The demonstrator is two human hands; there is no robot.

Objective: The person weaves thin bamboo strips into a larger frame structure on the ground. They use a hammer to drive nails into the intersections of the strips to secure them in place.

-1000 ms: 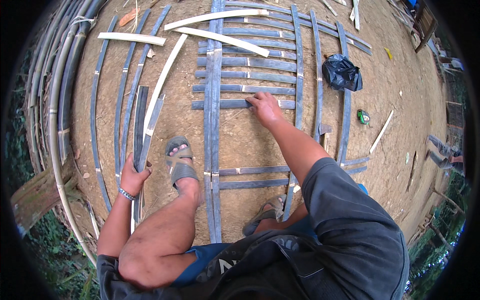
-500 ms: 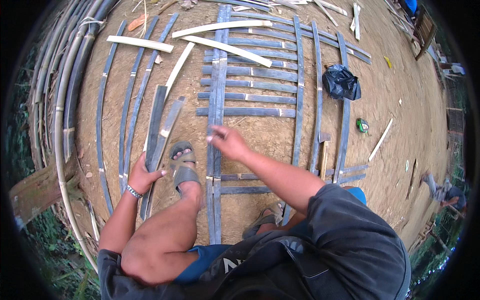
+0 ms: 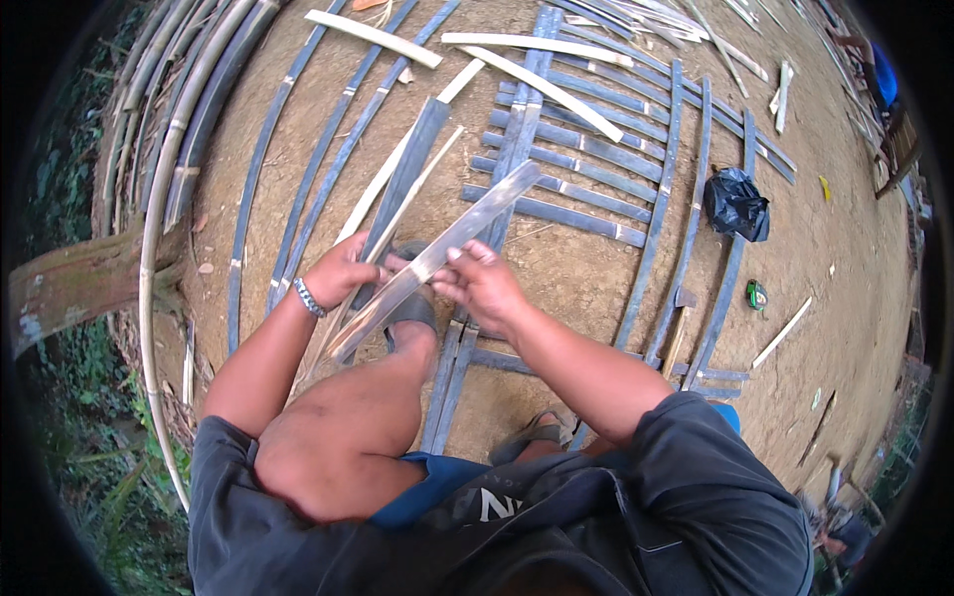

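Observation:
My left hand [image 3: 341, 271] is closed around a small bundle of split bamboo slats, among them a dark slat [image 3: 409, 164], above my sandalled foot. Between my right thumb and fingers is a flat bamboo slat [image 3: 485, 211] with a pale joint, lying diagonally across in front of both hands. My right hand [image 3: 484, 288] grips it near its middle, and its lower end crosses close to the bundle. Beyond the hands, a lattice of dark bamboo slats [image 3: 571, 164] lies on the ground, its crosspieces spaced like rungs. Two pale strips [image 3: 542, 42] rest across its upper left.
Long bamboo strips [image 3: 266, 134] and a stack of poles [image 3: 179, 124] lie left, beside a log [image 3: 84, 283]. To the right are a black plastic bag [image 3: 737, 206], a tape measure [image 3: 756, 295] and a wooden-handled tool [image 3: 678, 328]. Another person [image 3: 845, 531] is at the far right.
My right hand has moved left and taken hold of one slat, which is now drawn apart from the bundle and tilted rightward. The whole view has shifted.

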